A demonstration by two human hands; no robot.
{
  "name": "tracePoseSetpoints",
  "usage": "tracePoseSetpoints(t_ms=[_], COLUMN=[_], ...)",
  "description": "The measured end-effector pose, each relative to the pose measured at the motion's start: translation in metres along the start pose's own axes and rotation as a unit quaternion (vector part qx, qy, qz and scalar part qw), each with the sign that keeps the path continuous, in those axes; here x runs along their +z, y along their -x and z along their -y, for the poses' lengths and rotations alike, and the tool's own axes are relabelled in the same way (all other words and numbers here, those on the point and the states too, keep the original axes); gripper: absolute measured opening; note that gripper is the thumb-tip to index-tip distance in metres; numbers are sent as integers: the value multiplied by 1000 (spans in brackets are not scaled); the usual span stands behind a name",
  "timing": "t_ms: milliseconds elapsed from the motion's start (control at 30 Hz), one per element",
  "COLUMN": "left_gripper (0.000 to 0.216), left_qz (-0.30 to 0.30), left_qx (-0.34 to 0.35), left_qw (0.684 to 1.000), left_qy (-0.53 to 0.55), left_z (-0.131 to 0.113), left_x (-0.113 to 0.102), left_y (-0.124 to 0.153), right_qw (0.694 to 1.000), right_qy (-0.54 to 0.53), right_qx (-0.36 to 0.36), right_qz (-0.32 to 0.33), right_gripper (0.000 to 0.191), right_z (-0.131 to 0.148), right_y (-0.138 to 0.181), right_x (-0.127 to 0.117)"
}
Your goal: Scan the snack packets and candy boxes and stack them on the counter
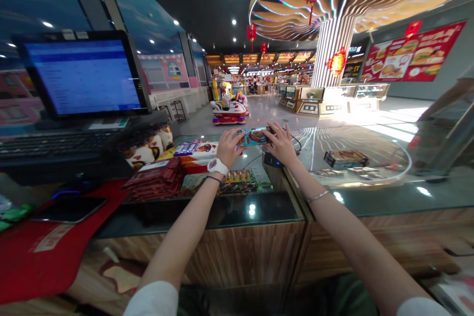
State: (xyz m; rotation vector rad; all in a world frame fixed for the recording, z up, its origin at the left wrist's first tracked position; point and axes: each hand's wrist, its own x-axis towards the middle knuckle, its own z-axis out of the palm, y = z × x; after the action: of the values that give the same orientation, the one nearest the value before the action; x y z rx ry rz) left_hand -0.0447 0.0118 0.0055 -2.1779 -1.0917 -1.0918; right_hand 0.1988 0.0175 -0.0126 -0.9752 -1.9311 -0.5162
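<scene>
Over the far edge of the glass counter, a flat blue packet (255, 136) with a brown picture on it spans between my two hands. My left hand (228, 148), with a white watch on its wrist, grips the packet's left end. At the right end, the fingers of my right hand (280, 144) are closed on the same packet. Just left of my left hand lie white boxes (207, 149) with chocolate pictures and a purple packet (187, 148). A small black device (272, 160) with a blue light sits below my right hand, a thin cable beside it.
Dark red packets (155, 180) are stacked left of my left forearm. Farther left stand a monitor (85, 74), a keyboard (52, 140) and a phone (70, 209) on a red cloth (44, 266). A colourful box (346, 158) rests on the right glass counter (388, 195); someone's blurred arm (448, 98) shows at right.
</scene>
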Motion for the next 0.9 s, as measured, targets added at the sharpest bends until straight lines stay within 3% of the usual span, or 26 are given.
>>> tracePoseSetpoints(t_ms=[300, 900], left_gripper=[37, 25], left_qz=[-23, 1], left_qx=[3, -59], left_qw=[1000, 998], left_qy=[18, 12], left_z=[-6, -8], left_x=[0, -5], left_y=[0, -1], right_qw=[996, 996], right_qy=[36, -26], right_qx=[8, 60], right_qz=[-81, -66], right_gripper=[35, 24], right_z=[3, 2], right_y=[2, 4], right_x=[-1, 11])
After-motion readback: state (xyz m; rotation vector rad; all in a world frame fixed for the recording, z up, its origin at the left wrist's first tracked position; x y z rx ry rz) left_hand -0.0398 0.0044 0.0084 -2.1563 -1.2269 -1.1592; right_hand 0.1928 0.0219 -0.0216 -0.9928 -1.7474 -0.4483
